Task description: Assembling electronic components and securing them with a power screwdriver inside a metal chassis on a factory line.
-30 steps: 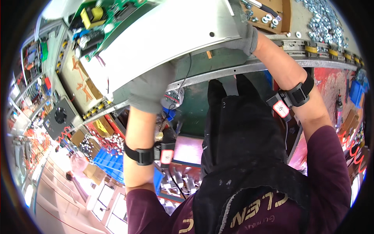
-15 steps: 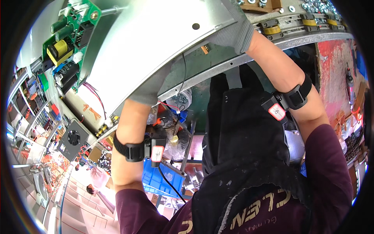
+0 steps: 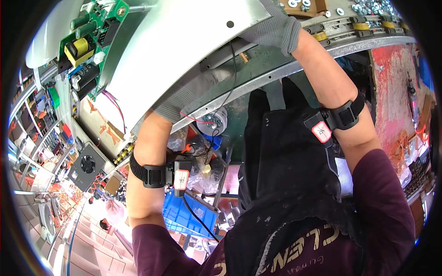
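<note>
A large white sheet-metal panel (image 3: 175, 50) with a round hole is held at an angle over the workbench. My left hand (image 3: 177, 101), in a grey knit glove, holds the near left edge from below; its fingers are partly hidden under the sheet. My right hand (image 3: 276, 34), gloved alike, grips the right corner, with its fingertips out of sight. Beside the panel at upper left stands a green circuit board (image 3: 94, 34) with a yellow transformer (image 3: 79, 49). From under the panel a thin black cable (image 3: 234, 69) runs down toward the bench edge.
A metal rail (image 3: 248, 89) borders the bench in front of me. Loose screws (image 3: 373, 7) and a cardboard tray (image 3: 315, 7) lie at upper right, by a roller conveyor (image 3: 361, 25). Below are a white bucket (image 3: 216, 120) and a blue crate (image 3: 184, 214). A black fan (image 3: 87, 163) is at left.
The panel's near edge has lifted a little, showing more of the cable and the space beneath. Both hands have shifted slightly with it, still holding on.
</note>
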Motion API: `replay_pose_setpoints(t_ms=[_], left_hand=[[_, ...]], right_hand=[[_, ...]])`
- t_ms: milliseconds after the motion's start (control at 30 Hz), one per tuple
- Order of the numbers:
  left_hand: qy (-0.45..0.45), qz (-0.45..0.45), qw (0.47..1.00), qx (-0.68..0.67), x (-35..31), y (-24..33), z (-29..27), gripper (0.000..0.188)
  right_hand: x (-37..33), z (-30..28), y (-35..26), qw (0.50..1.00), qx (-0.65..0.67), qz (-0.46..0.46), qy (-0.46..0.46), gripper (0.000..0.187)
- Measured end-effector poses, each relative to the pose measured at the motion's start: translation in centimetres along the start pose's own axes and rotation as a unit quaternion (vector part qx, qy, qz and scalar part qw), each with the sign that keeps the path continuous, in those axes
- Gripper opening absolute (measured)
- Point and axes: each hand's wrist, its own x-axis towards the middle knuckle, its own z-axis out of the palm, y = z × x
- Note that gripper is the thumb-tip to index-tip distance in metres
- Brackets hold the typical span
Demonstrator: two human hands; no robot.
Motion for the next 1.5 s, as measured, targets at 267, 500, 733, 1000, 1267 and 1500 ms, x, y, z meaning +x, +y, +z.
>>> replay_pose_setpoints(t_ms=[267, 500, 733, 1000, 1267, 1500], left_hand=[[-0.047, -0.111, 0.99, 0.075, 1.3, 0.3, 0.7, 0.058], [-0.064, -0.096, 0.989, 0.089, 2.1, 1.2, 0.2, 0.056], [-0.028, -0.055, 0.998, 0.025, 2.1, -0.3, 1.8, 0.061], [0.021, 0.014, 0.999, -0.031, 2.1, -2.7, 4.4, 0.062], [0.006, 0.001, 1.0, -0.013, 2.4, -1.7, 3.6, 0.063], [0.055, 0.006, 0.998, -0.015, 2.5, -1.1, 3.3, 0.042]], right_hand=[[0.0, 1.1, 4.4, 0.985, 0.054, -0.157, 0.047, 0.026], [3.2, -1.9, 8.9, 0.977, 0.051, -0.198, -0.062, 0.028], [3.7, -3.5, 9.8, 0.978, 0.04, -0.178, -0.099, 0.027], [3.2, -4.5, 10.7, 0.98, 0.034, -0.154, -0.119, 0.027], [2.8, -4.4, 10.9, 0.981, 0.031, -0.135, -0.133, 0.027], [2.1, -4.0, 10.3, 0.988, -0.012, -0.079, -0.133, 0.027]])
